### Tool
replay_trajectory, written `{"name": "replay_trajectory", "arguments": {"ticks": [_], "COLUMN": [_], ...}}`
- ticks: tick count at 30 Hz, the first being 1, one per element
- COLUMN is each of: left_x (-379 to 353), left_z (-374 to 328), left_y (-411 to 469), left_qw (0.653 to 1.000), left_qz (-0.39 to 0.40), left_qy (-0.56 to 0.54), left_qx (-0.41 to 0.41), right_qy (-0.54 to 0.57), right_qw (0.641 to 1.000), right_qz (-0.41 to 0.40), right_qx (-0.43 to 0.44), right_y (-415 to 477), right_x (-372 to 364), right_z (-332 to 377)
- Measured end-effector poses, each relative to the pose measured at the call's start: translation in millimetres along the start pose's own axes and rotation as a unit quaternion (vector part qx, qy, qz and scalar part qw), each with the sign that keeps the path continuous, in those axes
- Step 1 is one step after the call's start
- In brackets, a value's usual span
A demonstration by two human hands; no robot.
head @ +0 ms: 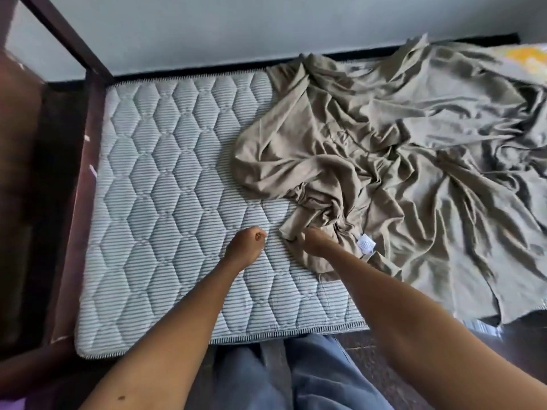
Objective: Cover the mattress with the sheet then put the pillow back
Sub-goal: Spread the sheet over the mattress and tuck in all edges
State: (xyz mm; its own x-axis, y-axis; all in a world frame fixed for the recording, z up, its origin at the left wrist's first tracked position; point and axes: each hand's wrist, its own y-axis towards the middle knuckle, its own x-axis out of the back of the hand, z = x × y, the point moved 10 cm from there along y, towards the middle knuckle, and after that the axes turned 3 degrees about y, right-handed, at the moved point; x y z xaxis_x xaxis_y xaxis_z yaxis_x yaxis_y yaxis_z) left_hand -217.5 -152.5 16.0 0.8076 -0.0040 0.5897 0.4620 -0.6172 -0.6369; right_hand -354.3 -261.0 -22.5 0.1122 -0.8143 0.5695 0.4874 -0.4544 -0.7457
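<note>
- Nearest the camera, the person's legs in blue jeans (325, 377) stand against the near long edge of the bed.
- Two bare forearms reach out from there over the mattress (165, 184), which is quilted in hexagons with fine grey and white stripes.
- The left grip (247, 245) is curled into a fist just above the bare quilting, with nothing visible inside it.
- Just beside it, the right grip (313, 242) is clamped on a bunched corner of the sheet (414, 137), fingers folded round the fabric.
- A small white label (366, 244) shows on the cloth just right of that hand.
- The olive-tan sheet lies crumpled in deep folds over the right part of the mattress, its near edge spilling over the side; the left part of the mattress is uncovered.
- A dark wooden bed frame (85, 161) runs along the left end, with a post rising toward the top left.
- At the far right corner, a yellow and white patch (529, 59) peeks from beyond the sheet; I cannot tell what it is.
- A pale wall (236, 28) stands behind the bed.
</note>
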Motion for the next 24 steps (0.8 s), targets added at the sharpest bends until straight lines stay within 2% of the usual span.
{"name": "replay_trajectory", "arguments": {"ticks": [7, 11, 13, 16, 19, 22, 24], "left_x": [-54, -62, -63, -57, -53, -54, -55], "left_z": [7, 14, 17, 13, 4, -4, -15], "left_y": [5, 6, 7, 8, 6, 0, -15], "left_qw": [0.997, 0.995, 0.993, 0.994, 0.993, 0.985, 0.972], "left_qz": [0.021, 0.017, 0.019, 0.014, 0.013, 0.019, 0.052], "left_qy": [-0.039, -0.043, -0.052, -0.051, -0.067, -0.134, -0.205], "left_qx": [0.067, 0.09, 0.099, 0.101, 0.101, 0.105, 0.104], "right_qy": [0.019, -0.005, -0.039, -0.146, -0.243, -0.182, -0.1], "right_qw": [0.998, 0.997, 0.997, 0.989, 0.967, 0.973, 0.982], "right_qz": [0.044, 0.08, 0.07, 0.012, -0.026, -0.005, -0.037], "right_qx": [0.047, 0.016, -0.003, -0.007, 0.075, 0.14, 0.156], "right_y": [29, 45, 47, 45, 35, 14, 1], "right_x": [-12, -22, -20, -3, 8, 11, 27], "right_z": [-17, -33, -40, -43, -20, 15, 42]}}
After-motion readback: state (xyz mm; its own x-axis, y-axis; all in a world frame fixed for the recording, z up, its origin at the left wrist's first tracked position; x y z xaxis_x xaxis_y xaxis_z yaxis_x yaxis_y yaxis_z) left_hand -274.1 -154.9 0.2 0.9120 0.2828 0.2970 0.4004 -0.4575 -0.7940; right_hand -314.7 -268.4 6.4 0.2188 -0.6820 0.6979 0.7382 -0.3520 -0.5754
